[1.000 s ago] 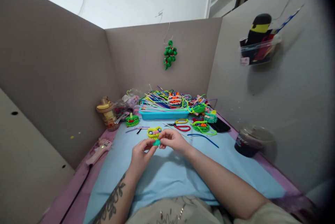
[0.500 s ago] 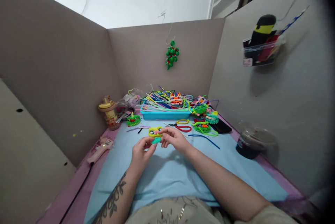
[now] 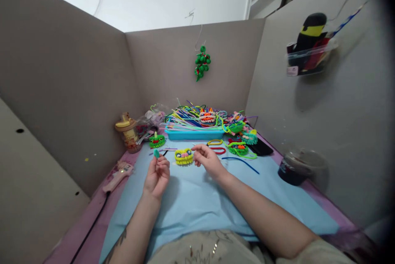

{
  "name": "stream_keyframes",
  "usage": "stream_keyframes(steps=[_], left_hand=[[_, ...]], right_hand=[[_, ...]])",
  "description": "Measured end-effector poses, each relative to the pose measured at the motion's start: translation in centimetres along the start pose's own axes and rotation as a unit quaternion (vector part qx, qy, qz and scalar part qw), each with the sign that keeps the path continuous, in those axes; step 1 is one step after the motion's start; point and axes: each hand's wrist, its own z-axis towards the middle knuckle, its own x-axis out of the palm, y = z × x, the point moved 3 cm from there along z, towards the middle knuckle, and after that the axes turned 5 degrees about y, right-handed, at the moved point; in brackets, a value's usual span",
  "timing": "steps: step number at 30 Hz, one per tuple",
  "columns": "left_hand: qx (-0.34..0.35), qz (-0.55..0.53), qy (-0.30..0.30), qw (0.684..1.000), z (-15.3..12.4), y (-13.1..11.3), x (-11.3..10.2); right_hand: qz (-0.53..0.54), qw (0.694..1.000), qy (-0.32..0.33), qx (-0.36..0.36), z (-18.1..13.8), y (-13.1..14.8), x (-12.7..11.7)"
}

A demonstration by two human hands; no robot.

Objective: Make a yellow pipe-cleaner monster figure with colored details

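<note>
My left hand (image 3: 158,177) is raised palm up and pinches a small teal fuzzy piece (image 3: 156,153) between thumb and fingertips. A yellow pipe-cleaner face (image 3: 183,157) with two blue-and-white eyes and a pink middle sits on the blue cloth. Beside its right edge is my right hand (image 3: 209,161), fingers bent and slightly apart, with nothing visible in them. I cannot tell whether the fingertips touch the yellow face. Red-and-yellow-handled scissors (image 3: 216,150) lie just beyond, partly hidden by that hand.
A blue tray (image 3: 195,134) heaped with pipe cleaners stands at the back. Green pipe-cleaner faces (image 3: 157,141) lie on both sides. A pink glue gun (image 3: 118,176) with a cord is at left, a cup (image 3: 128,134) behind it, a dark-bottomed tub (image 3: 293,169) at right.
My left hand has moved left and turned palm up, taking the teal piece away from the yellow face. My right hand has shifted slightly right, leaving the yellow face fully visible.
</note>
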Motion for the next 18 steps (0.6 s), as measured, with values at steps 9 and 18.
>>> stream_keyframes(steps=[9, 18], left_hand=[[0.009, -0.020, 0.035, 0.999, -0.47, 0.33, 0.44], [0.000, -0.013, 0.034, 0.999, -0.62, 0.37, 0.58]], right_hand=[[0.008, 1.000, 0.013, 0.010, 0.03, 0.18, 0.26], [-0.007, 1.000, 0.010, -0.003, -0.02, 0.20, 0.51]])
